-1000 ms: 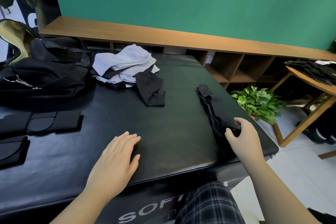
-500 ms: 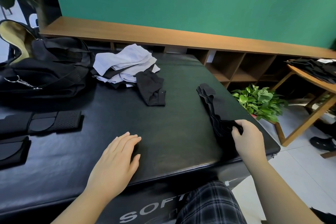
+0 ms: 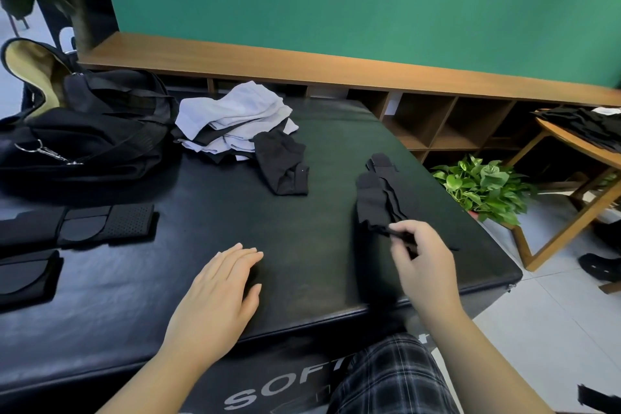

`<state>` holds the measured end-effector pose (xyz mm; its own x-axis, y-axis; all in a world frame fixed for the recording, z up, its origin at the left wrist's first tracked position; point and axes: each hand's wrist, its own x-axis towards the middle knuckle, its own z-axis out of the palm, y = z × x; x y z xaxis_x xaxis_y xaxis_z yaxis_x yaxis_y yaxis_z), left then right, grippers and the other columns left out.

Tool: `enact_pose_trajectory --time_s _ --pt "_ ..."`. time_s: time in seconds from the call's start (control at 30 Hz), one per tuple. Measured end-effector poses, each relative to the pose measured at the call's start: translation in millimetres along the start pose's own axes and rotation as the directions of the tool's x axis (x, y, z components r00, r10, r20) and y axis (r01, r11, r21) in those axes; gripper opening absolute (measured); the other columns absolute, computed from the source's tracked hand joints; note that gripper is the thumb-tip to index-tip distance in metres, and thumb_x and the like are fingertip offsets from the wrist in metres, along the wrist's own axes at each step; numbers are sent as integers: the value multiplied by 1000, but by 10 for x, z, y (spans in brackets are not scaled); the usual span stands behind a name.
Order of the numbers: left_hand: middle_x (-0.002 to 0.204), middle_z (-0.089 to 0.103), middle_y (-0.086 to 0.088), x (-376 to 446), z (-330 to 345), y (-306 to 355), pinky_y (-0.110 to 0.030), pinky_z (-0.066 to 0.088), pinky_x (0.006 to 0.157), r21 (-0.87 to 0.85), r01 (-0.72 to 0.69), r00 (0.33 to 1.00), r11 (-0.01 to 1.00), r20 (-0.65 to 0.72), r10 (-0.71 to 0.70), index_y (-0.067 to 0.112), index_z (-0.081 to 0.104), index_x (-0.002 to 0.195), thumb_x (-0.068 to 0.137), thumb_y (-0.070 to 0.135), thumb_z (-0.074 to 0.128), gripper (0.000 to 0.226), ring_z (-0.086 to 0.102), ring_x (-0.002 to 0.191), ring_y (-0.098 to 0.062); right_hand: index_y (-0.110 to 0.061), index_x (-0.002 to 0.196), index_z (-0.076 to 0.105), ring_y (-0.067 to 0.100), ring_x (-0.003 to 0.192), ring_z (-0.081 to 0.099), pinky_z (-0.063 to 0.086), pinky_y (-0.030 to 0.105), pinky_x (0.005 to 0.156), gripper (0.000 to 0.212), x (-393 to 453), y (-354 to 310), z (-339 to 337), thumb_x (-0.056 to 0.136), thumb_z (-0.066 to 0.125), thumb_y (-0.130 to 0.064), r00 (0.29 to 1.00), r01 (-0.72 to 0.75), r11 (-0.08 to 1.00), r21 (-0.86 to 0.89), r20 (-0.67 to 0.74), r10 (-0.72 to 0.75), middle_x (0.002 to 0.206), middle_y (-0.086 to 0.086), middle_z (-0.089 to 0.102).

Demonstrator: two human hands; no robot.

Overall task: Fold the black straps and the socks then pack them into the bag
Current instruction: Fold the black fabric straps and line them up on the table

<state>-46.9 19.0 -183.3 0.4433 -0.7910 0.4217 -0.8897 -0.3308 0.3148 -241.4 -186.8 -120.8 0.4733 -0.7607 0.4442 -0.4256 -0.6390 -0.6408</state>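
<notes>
Now lifting a sock's near end.
Right hand (image 3: 425,265) pinches the black sock (image 3: 376,202), which stretches away from it; left hand (image 3: 218,289) lies flat, released.

Bare mat (image 3: 218,218) between hands; sock pile (image 3: 235,118) behind.

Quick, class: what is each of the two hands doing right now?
Left hand: open, fingers straight, resting flat on the black table.
Right hand: pinches the near end of the black socks.
</notes>
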Motion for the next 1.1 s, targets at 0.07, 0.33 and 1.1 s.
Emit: enact_pose_trajectory --time_s 0.07,0.33,1.1 --pt "122 60 9 -4 -16 12 -22 29 105 -16 11 1000 1000 26 -11 21 56 121 78 24 71 45 37 124 -6 -12 99 63 -1 88 52 34 0 80 20 -119 -48 124 85 62 2 996 82 997 -5 46 -81 94 -9 60" --pt "134 28 39 -70 -76 5 -11 19 102 -206 -20 989 978 141 50 48 38 136 83 68 34 56 27 127 13 -35 99 51 -2 94 55 40 6 80 19 -559 -303 574 82 47 -26 945 229 963 144 202 -255 98 -15 59" --pt "121 56 26 -300 -15 -108 -13 14 112 -306 -116 989 945 53 138 42 60 106 78 18 61 37 39 124 12 -29 144 36 19 137 27 26 33 110 46 19 -382 876 98 44 -28 916 -52 989 -139 388 103 147 0 40"
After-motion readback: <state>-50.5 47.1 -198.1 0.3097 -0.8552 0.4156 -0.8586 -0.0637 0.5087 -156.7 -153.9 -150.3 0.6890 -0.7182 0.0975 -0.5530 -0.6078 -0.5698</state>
